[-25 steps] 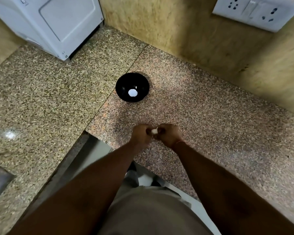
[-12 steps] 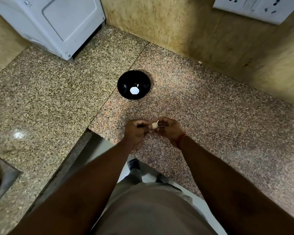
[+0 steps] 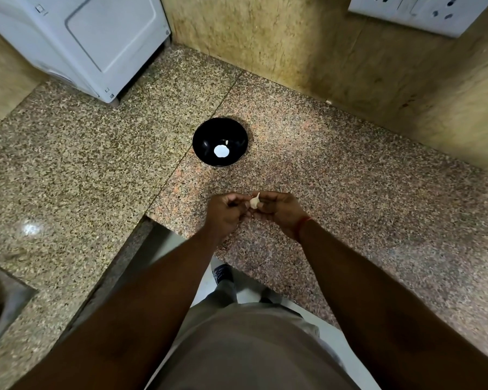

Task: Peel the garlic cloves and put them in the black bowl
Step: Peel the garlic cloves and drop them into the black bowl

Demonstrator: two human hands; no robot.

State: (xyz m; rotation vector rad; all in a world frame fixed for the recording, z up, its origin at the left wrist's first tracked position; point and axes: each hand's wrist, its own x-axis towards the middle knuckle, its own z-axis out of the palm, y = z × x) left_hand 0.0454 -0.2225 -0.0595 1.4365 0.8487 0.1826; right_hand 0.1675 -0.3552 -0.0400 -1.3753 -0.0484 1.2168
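Item: small pale papery-skinned garlic clove (image 3: 254,202), pinched in my right hand (image 3: 279,211); my left hand (image 3: 223,212), fingers curled, touches it. Light, firm, skin brittle, I judge; grip mid-body, tear from the tip. Glossy black bowl (image 3: 209,136) beyond, toward the countertop's back edge.

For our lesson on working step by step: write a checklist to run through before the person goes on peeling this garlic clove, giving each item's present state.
1. Garlic clove held between both hands: ok.
2. Right hand supports it: ok.
3. Left hand fingers at the clove: ok.
4. Skin fully off: cannot tell.
5. Black bowl upright on the counter beyond the hands: ok.
6. Bowl contents: cannot tell, white spot may be glare.
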